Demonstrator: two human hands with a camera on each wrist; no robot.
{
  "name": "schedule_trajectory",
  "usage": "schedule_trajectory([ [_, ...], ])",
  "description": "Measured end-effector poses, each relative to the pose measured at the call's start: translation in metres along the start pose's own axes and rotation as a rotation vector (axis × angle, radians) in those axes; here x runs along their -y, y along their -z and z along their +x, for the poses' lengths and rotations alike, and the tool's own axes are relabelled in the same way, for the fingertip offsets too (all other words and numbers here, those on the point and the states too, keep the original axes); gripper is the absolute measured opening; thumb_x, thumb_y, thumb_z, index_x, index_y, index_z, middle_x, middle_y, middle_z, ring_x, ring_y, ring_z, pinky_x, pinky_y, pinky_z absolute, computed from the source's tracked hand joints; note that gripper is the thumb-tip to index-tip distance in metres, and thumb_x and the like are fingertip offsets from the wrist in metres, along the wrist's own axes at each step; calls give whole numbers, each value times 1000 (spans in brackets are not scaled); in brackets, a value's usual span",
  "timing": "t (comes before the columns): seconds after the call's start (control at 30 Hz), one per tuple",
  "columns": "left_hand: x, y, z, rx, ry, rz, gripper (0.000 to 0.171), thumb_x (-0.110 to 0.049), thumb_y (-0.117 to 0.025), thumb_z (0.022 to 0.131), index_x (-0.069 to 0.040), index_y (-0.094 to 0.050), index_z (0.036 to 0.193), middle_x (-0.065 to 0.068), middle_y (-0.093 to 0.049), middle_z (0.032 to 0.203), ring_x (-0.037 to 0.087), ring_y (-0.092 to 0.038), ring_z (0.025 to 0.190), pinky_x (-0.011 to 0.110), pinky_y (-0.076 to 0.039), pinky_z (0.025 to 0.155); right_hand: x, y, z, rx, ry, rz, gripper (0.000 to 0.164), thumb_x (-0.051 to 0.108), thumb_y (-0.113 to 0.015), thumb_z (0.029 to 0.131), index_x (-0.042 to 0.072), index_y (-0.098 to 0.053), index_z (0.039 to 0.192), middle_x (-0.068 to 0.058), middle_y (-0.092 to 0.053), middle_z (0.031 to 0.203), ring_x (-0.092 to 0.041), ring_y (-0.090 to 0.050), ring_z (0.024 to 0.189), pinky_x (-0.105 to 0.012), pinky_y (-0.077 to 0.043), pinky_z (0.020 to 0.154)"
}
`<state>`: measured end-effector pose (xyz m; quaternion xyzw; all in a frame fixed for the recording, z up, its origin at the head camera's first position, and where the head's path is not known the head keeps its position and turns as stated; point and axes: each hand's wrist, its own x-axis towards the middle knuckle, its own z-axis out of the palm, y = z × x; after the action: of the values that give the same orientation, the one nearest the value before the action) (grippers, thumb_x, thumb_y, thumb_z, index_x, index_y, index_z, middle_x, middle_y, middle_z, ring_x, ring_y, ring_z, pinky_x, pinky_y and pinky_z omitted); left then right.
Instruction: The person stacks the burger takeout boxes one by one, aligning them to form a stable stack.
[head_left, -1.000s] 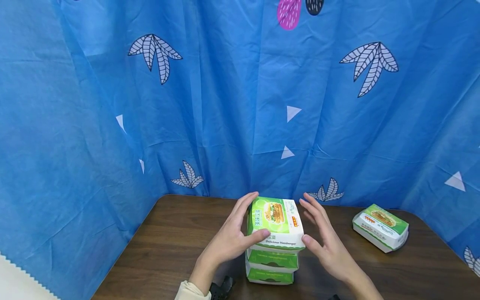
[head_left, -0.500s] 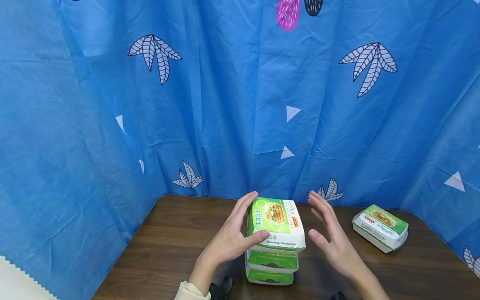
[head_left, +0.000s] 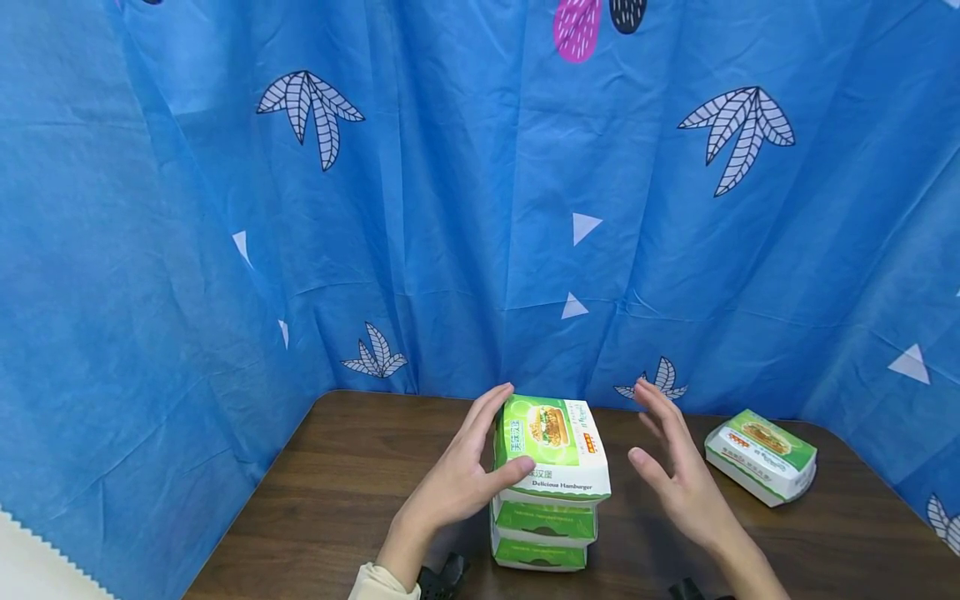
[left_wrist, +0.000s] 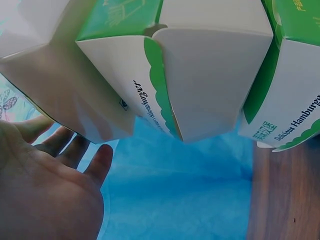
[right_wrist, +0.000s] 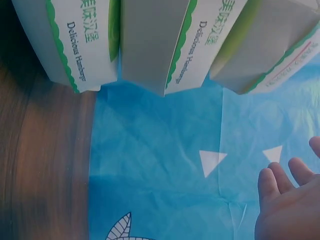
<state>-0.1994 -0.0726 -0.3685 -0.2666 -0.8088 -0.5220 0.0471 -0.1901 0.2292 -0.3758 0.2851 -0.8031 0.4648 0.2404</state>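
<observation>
Three green-and-white hamburger boxes stand stacked on the table, and the top box (head_left: pixel 551 442) shows a burger picture on its lid. Below it are the middle box (head_left: pixel 547 520) and the bottom box (head_left: pixel 540 553), set slightly unevenly. My left hand (head_left: pixel 467 475) is at the top box's left side, fingers extended along it and thumb over the front corner. In the left wrist view, the fingertips of the left hand (left_wrist: pixel 55 180) are close against that box; firm contact is hard to tell. My right hand (head_left: pixel 684 479) hovers right of the stack, apart from it, fingers spread and relaxed.
Another hamburger box (head_left: pixel 761 457) lies alone at the right rear of the brown wooden table (head_left: pixel 360 467). A blue patterned curtain (head_left: pixel 450 208) hangs behind and along the sides of the table.
My right hand has drawn away to the right from the top box's side. The left hand and the stack have stayed almost still.
</observation>
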Motion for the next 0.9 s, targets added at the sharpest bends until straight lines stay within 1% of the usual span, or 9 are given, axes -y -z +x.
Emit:
schedule_trajectory([
  [0.13,0,0,0,0,7,1,85,-54,-68,93,-39,-23,162,-16,-19,168,14,-23,154,56,-31,121,1,3,1,-46,-18,-7,73,-6,-58,96,12,-30,161,-2,-26,167,-2,-29,149,-8,-30,112],
  [0.33,0,1,-1,-1,14,3,84,-54,-68,93,-38,-23,163,-16,-20,168,15,-23,154,58,-30,120,-3,7,1,-96,-48,-27,72,-6,-59,97,16,-32,161,-4,-26,166,-1,-31,146,-8,-31,112],
  [0.53,0,1,-1,0,12,-2,83,-54,-67,93,-38,-24,162,-15,-20,168,15,-24,153,59,-31,120,-7,11,1,-129,-106,-63,64,0,-58,101,10,-34,160,-1,-27,165,2,-30,144,-6,-30,110],
  [0.73,0,1,-1,3,15,-11,84,-53,-68,93,-34,-25,163,-15,-21,168,16,-25,153,59,-31,120,-12,15,2,-168,-127,-87,63,2,-59,101,16,-37,159,2,-30,164,3,-32,143,-6,-31,109],
  [0.9,0,1,-1,5,16,-9,84,-53,-68,93,-35,-25,163,-14,-21,168,16,-26,153,59,-31,120,-17,18,1,-195,-134,-115,62,3,-61,101,14,-39,158,-1,-31,163,4,-33,141,-5,-31,108],
])
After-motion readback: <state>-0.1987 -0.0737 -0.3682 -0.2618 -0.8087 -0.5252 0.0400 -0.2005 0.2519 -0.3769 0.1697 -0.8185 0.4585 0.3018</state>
